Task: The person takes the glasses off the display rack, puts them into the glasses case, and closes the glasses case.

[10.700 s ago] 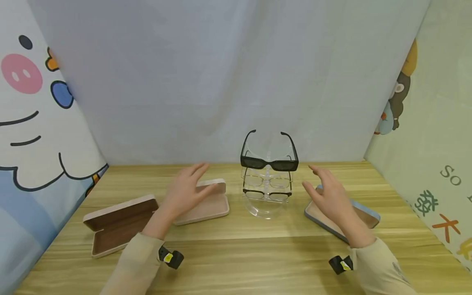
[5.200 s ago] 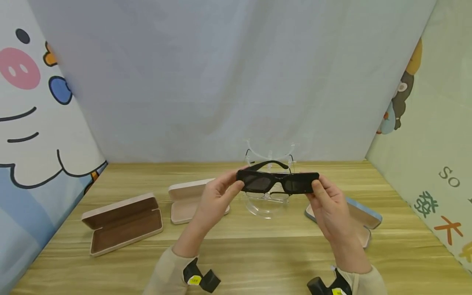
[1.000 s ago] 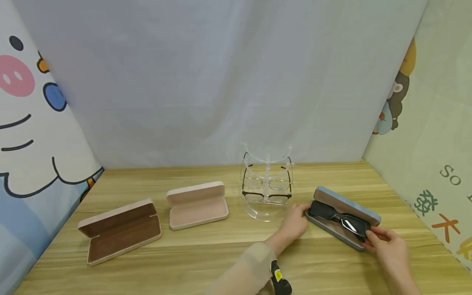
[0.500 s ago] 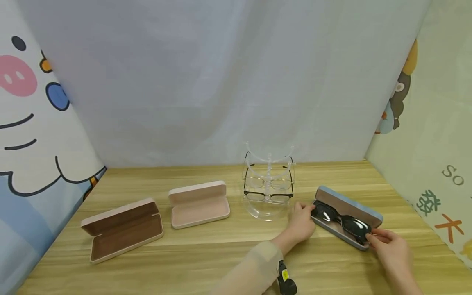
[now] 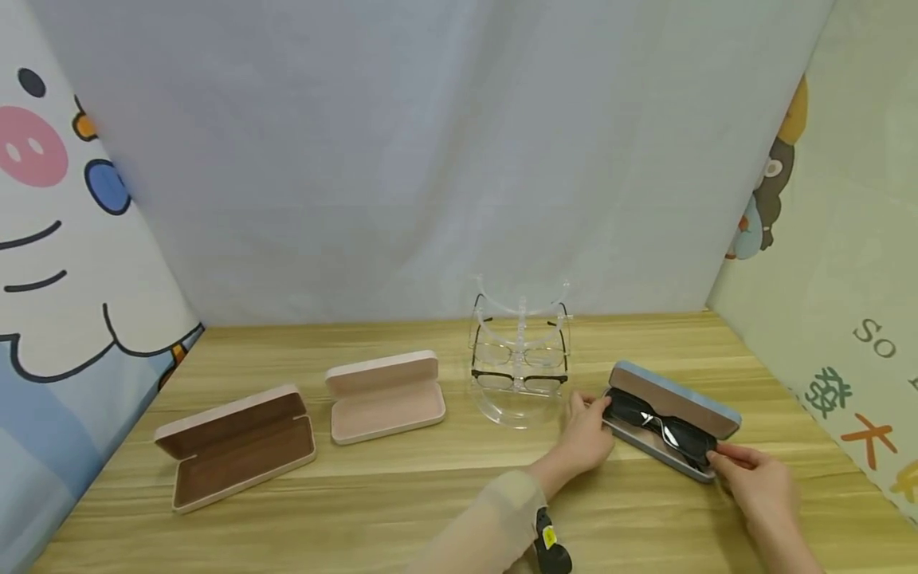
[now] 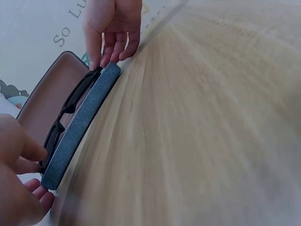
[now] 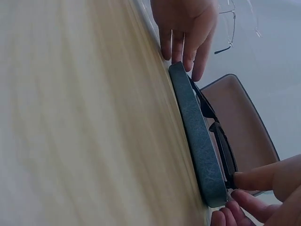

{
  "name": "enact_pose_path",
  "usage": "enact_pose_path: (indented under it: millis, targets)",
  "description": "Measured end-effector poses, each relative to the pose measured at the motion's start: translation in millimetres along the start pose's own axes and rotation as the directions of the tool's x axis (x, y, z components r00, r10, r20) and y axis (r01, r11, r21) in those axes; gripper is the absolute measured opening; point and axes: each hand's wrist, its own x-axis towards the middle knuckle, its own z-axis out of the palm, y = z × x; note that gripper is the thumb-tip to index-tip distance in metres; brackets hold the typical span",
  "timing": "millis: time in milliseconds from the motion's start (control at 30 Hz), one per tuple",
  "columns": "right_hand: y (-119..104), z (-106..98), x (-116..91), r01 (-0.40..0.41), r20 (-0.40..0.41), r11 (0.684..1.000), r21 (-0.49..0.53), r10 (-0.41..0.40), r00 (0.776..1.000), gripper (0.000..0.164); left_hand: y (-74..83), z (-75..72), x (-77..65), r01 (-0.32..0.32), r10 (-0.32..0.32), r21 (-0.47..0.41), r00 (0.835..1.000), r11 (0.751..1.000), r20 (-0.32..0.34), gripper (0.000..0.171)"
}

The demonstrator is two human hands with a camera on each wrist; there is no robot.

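Black sunglasses (image 5: 661, 422) lie folded in the open blue glasses case (image 5: 677, 391) on the right of the table. My left hand (image 5: 582, 434) pinches their left end at the case's edge. At the opposite end my right hand (image 5: 760, 485) pinches the frame with thumb and fingers. The left wrist view has the sunglasses (image 6: 75, 96) just above the case's front wall (image 6: 82, 129), the left thumb and fingers at the near end. In the right wrist view the right hand (image 7: 277, 188) has its thumb on the frame's end; the left hand (image 7: 186, 28) is at the far end.
A clear display stand (image 5: 519, 414) holds wire-rimmed glasses (image 5: 495, 353) and dark-browed glasses (image 5: 493, 379). Left of it, a pink-lined case (image 5: 387, 410) and a brown-lined case (image 5: 247, 462) lie open on the wooden table (image 5: 358, 518). A grey-white cloth (image 5: 344, 159) hangs behind.
The sunglasses came off the stand's top, were held up in both hands, then folded and brought into the blue case. Over the last second they have only tilted slightly.
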Motion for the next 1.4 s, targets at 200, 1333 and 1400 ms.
enact_pose_path:
  millis: [200,1333,1400]
  targets:
    - [2,-1,12,-0.053,0.075,0.973,0.225,0.037,0.997,0.064,1.7,-3.3,6.5,0.016,-0.014,-0.075,1.0,0.997,0.018,0.055]
    - [-6,-2,-2,-0.042,0.136,0.918,0.395,-0.013,0.991,0.027,7.2,-5.8,18.0,0.116,-0.105,-0.391,0.993,0.913,0.047,0.039]
    - [-6,-2,-3,-0.038,0.135,0.913,0.406,-0.019,0.991,0.028,6.3,-5.3,19.0,0.12,-0.115,-0.406,0.993,0.906,0.036,0.037]
